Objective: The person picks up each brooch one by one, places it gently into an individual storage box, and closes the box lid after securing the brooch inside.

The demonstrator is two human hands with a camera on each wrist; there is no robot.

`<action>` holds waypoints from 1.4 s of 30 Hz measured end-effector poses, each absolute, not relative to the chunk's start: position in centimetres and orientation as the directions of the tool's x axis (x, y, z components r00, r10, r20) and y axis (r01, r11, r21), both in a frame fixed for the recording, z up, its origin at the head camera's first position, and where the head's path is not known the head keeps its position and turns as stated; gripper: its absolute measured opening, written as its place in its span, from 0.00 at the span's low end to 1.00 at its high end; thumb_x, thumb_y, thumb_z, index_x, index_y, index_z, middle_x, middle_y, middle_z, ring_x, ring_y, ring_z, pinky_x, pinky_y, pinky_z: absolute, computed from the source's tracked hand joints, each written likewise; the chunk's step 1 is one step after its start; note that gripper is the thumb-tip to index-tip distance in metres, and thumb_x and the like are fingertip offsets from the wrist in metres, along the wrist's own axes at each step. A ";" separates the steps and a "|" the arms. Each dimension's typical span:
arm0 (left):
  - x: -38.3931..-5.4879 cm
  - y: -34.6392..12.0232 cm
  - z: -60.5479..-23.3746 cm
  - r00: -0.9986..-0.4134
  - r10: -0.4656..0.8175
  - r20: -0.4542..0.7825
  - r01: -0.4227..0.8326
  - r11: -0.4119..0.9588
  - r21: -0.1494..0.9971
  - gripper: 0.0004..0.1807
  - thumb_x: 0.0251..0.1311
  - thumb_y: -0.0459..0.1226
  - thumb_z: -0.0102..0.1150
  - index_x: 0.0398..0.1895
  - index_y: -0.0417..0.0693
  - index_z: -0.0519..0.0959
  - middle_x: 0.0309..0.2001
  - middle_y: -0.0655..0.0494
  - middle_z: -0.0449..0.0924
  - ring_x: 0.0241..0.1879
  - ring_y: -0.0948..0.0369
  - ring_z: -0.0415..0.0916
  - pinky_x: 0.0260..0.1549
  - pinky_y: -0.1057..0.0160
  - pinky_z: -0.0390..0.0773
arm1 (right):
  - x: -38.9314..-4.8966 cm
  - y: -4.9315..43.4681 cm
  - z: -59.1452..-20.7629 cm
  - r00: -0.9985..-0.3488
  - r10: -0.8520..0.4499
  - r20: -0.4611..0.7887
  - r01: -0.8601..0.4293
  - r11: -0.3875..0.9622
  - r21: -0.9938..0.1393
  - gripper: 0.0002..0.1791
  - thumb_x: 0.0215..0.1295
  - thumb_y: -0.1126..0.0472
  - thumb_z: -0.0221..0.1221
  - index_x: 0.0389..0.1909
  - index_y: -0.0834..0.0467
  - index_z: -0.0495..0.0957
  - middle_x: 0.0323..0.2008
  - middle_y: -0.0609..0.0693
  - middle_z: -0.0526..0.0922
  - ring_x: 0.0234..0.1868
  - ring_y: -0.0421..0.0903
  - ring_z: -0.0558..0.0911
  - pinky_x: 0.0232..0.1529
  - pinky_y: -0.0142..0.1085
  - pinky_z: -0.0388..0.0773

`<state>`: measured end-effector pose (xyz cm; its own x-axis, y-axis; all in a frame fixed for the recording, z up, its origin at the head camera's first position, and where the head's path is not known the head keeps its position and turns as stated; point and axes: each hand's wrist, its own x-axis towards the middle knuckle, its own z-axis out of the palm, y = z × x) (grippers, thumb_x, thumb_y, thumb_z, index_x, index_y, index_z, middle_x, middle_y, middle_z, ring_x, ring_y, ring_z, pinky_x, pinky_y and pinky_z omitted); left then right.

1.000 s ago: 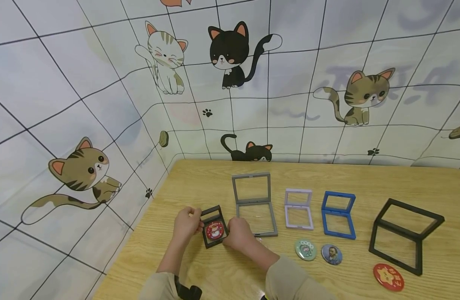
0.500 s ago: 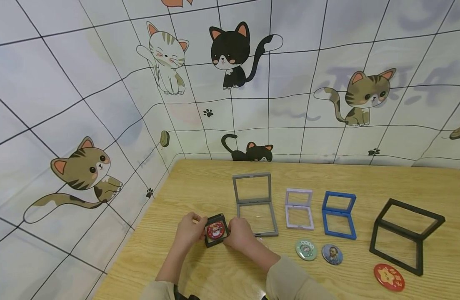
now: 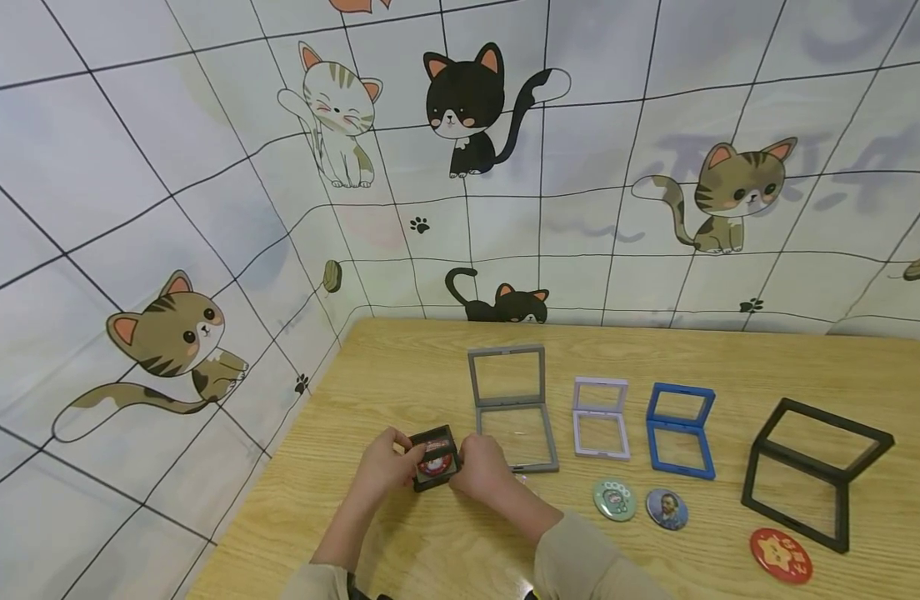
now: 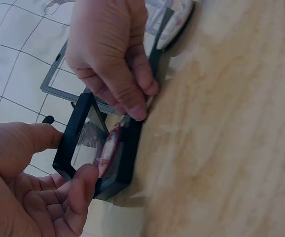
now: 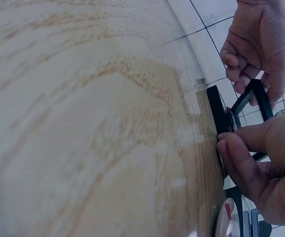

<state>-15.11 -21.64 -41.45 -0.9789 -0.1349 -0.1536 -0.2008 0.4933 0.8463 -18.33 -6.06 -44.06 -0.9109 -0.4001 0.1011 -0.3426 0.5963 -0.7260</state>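
Note:
A small black folding display frame (image 3: 437, 482) sits low over the table at the left, its lid half tilted partway over the lower half. Inside lies a round red badge (image 3: 432, 467), partly covered by the lid. My left hand (image 3: 382, 463) pinches the lid by its left side, thumb and fingers on its rim in the left wrist view. At the right edge of the lower half, my right hand (image 3: 482, 467) grips with thumb and index finger (image 5: 241, 160). Seen edge-on in the left wrist view, the badge (image 4: 109, 152) stands between the two halves, with clear film on the lid.
Opened frames stand behind and to the right: grey (image 3: 547, 433), lilac (image 3: 600, 457), blue (image 3: 677, 471) and a larger black one (image 3: 797, 529). In front lie a green badge (image 3: 614, 500), a portrait badge (image 3: 667, 509) and a red star badge (image 3: 781, 556). A cat-print wall covering (image 3: 580, 167) borders the table.
The lid of the small black frame has swung toward the person, down over the red badge. My left hand has moved right with it; the right hand stays at the frame's right edge.

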 end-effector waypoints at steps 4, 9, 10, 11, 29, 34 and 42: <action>-14.8 -21.6 -41.6 -0.981 -0.100 -0.167 -0.195 0.504 0.842 0.13 0.58 0.36 0.53 0.39 0.35 0.65 0.18 0.47 0.75 0.14 0.61 0.71 0.16 0.66 0.69 | -18.4 -6.1 -44.0 -0.907 -0.406 0.114 -0.363 0.611 -0.703 0.28 0.32 0.74 0.62 0.05 0.51 0.51 0.07 0.38 0.47 0.11 0.35 0.48 0.12 0.26 0.44; -14.5 -21.5 -41.7 -0.989 -0.085 -0.118 -0.145 0.595 0.791 0.21 0.58 0.39 0.54 0.46 0.31 0.64 0.16 0.49 0.74 0.13 0.62 0.69 0.13 0.67 0.66 | -18.4 -6.1 -44.0 -0.911 -0.400 0.103 -0.354 0.627 -0.694 0.24 0.32 0.73 0.63 0.06 0.53 0.55 0.09 0.40 0.51 0.14 0.37 0.51 0.13 0.27 0.46; -14.5 -21.5 -41.7 -0.991 -0.085 -0.100 -0.131 0.627 0.768 0.23 0.58 0.40 0.55 0.47 0.30 0.64 0.16 0.50 0.73 0.12 0.62 0.68 0.13 0.67 0.65 | -18.4 -6.1 -44.0 -0.911 -0.400 0.099 -0.351 0.628 -0.695 0.22 0.33 0.73 0.63 0.06 0.55 0.58 0.09 0.41 0.53 0.14 0.37 0.52 0.13 0.27 0.47; -14.5 -21.4 -41.8 -0.993 -0.086 -0.082 -0.119 0.662 0.740 0.25 0.57 0.41 0.56 0.48 0.29 0.64 0.15 0.51 0.72 0.12 0.63 0.67 0.12 0.68 0.65 | -18.4 -6.0 -44.0 -0.912 -0.399 0.097 -0.348 0.627 -0.697 0.19 0.33 0.73 0.64 0.06 0.56 0.62 0.09 0.42 0.56 0.14 0.38 0.53 0.13 0.27 0.49; -14.6 -20.7 -43.0 -0.990 -0.134 0.035 -0.099 0.864 0.494 0.33 0.48 0.49 0.64 0.48 0.32 0.68 0.24 0.48 0.75 0.20 0.59 0.68 0.15 0.62 0.65 | -18.3 -6.0 -44.1 -0.911 -0.397 0.109 -0.357 0.629 -0.691 0.10 0.31 0.73 0.62 0.06 0.60 0.71 0.06 0.41 0.63 0.11 0.37 0.59 0.11 0.26 0.53; -14.6 -20.6 -43.0 -0.989 -0.144 0.030 -0.113 0.873 0.474 0.33 0.47 0.50 0.64 0.48 0.34 0.68 0.23 0.48 0.75 0.20 0.59 0.68 0.15 0.62 0.64 | -18.3 -6.0 -44.0 -0.914 -0.393 0.098 -0.348 0.636 -0.689 0.11 0.31 0.73 0.62 0.06 0.60 0.70 0.06 0.41 0.63 0.11 0.37 0.60 0.11 0.26 0.54; -14.5 -20.5 -42.9 -0.988 -0.151 0.033 -0.119 0.878 0.463 0.32 0.46 0.49 0.65 0.47 0.36 0.69 0.23 0.48 0.75 0.20 0.58 0.69 0.14 0.61 0.64 | -18.3 -6.1 -44.0 -0.916 -0.391 0.088 -0.339 0.641 -0.689 0.12 0.31 0.73 0.62 0.06 0.59 0.69 0.06 0.41 0.61 0.11 0.37 0.59 0.11 0.25 0.51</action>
